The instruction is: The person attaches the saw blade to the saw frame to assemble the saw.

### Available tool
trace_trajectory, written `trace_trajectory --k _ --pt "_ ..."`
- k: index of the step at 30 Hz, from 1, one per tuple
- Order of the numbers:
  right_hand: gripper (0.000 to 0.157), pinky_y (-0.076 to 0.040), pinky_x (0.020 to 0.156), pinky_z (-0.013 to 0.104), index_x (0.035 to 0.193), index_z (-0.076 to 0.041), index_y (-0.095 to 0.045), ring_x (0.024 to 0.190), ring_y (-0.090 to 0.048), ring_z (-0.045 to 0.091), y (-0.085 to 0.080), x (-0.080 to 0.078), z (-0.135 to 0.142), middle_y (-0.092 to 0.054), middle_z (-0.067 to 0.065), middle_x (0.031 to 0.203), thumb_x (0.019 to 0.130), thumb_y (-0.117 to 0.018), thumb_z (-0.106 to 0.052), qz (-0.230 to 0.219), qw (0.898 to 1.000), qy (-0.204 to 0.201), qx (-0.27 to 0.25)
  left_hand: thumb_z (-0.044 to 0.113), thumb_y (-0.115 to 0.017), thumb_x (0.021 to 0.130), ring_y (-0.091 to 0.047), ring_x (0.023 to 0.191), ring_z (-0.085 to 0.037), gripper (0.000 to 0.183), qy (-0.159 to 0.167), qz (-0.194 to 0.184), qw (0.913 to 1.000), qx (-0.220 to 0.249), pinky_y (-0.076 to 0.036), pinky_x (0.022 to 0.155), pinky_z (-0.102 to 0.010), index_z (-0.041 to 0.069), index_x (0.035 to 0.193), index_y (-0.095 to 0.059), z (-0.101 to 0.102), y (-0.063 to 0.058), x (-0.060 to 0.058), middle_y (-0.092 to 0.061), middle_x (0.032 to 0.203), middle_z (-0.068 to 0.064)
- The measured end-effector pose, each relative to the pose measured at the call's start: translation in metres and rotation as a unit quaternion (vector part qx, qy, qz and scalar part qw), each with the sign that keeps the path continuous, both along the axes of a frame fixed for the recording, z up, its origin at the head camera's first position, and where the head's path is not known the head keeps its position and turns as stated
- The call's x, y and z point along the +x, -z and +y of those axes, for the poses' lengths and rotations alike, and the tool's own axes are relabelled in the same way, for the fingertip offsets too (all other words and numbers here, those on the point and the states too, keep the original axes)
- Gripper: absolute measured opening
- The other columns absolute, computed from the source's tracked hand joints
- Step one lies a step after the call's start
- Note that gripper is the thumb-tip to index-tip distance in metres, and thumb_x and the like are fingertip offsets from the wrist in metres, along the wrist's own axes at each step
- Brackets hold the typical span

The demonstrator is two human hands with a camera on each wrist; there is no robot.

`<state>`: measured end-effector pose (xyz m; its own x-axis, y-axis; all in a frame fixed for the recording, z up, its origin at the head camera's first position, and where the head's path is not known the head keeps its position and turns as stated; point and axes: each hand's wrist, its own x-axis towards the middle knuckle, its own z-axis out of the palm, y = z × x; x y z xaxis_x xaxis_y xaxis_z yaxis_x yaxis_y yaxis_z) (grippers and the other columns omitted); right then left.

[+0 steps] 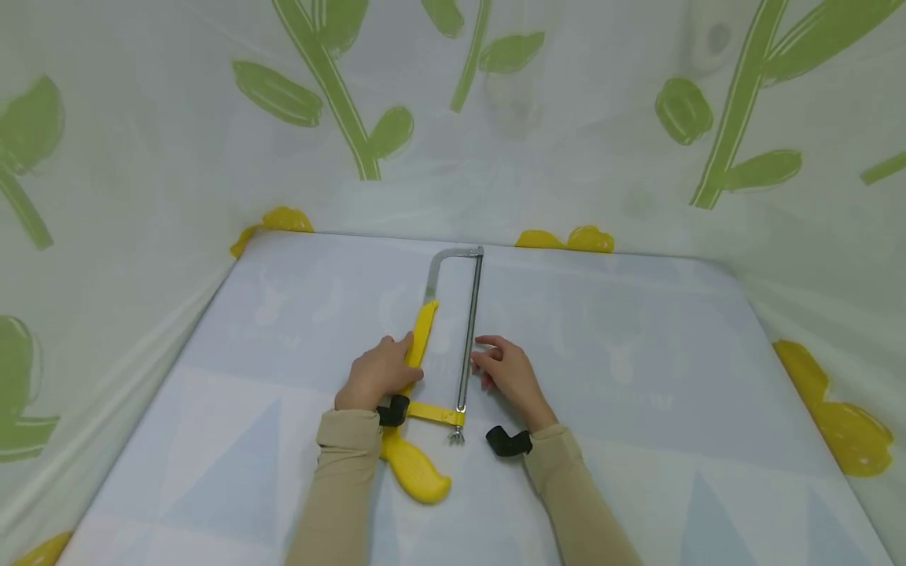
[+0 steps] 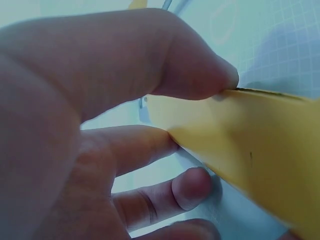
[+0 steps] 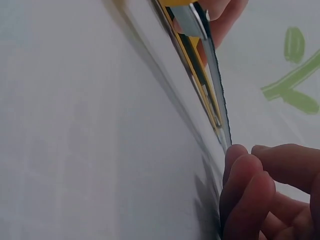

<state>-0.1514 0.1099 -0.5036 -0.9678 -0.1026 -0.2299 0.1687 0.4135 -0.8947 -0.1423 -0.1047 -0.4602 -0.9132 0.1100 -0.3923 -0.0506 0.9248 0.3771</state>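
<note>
A hacksaw with a yellow frame bar (image 1: 425, 330), yellow handle (image 1: 416, 473) and thin metal blade (image 1: 469, 338) lies on the table in the head view. My left hand (image 1: 378, 372) pinches the frame bar between thumb and fingers; the left wrist view shows the yellow bar (image 2: 250, 145) between them. Beside the blade, on its right, is my right hand (image 1: 511, 379) with loosely bent fingers. In the right wrist view the toothed blade (image 3: 220, 85) runs down to the right fingertips (image 3: 240, 165); whether they touch it I cannot tell.
A wing nut (image 1: 456, 435) sits at the blade's near end. The pale patterned tabletop (image 1: 637, 346) reaches out on both sides. White cloth (image 1: 538, 157) with green leaf prints hangs around the table's back and sides. Each wrist carries a black camera mount (image 1: 506, 442).
</note>
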Motion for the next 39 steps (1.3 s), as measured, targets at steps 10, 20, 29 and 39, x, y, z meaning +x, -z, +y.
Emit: trace_trajectory --k 10,20,29,39 --pt "0.028 -0.046 0.052 0.029 0.116 -0.016 -0.06 0.052 -0.052 0.017 0.002 0.006 0.007 -0.065 0.004 0.077 0.09 -0.055 -0.026 -0.013 1.0 -0.015 -0.023 0.034 -0.061 0.083 -0.051 0.079 -0.022 0.071 0.004 0.013 0.9999 0.001 -0.043 0.069 -0.035 0.014 0.145 -0.031 0.004 0.003 0.006 -0.047 0.13 -0.014" --pt "0.027 -0.047 0.054 0.03 0.114 -0.016 -0.062 0.055 -0.055 0.018 -0.005 0.007 0.01 -0.065 0.005 0.078 0.09 -0.057 -0.027 -0.017 0.999 -0.031 -0.034 0.033 -0.06 0.084 -0.051 0.083 -0.023 0.071 0.006 0.019 0.9998 0.003 -0.043 0.071 -0.036 0.011 0.144 -0.031 0.003 -0.007 0.009 -0.048 0.128 -0.016" --pt "0.026 -0.048 0.055 0.031 0.107 -0.013 -0.064 0.061 -0.057 0.02 -0.012 0.01 0.014 -0.064 0.005 0.08 0.089 -0.058 -0.031 -0.013 0.999 -0.032 -0.026 0.033 -0.061 0.083 -0.051 0.081 -0.023 0.07 -0.005 0.015 0.9998 0.008 -0.043 0.07 -0.037 0.013 0.144 -0.033 0.001 -0.003 0.01 -0.048 0.125 -0.016" --pt "0.029 -0.05 0.058 0.031 0.108 -0.013 -0.063 0.066 -0.059 0.02 -0.02 0.017 0.012 -0.064 0.005 0.085 0.089 -0.057 -0.034 -0.018 0.998 -0.06 -0.016 0.031 -0.062 0.081 -0.049 0.078 -0.021 0.069 0.004 0.038 0.9992 0.006 -0.042 0.069 -0.035 0.012 0.142 -0.036 0.0 -0.001 0.011 -0.051 0.124 -0.015"
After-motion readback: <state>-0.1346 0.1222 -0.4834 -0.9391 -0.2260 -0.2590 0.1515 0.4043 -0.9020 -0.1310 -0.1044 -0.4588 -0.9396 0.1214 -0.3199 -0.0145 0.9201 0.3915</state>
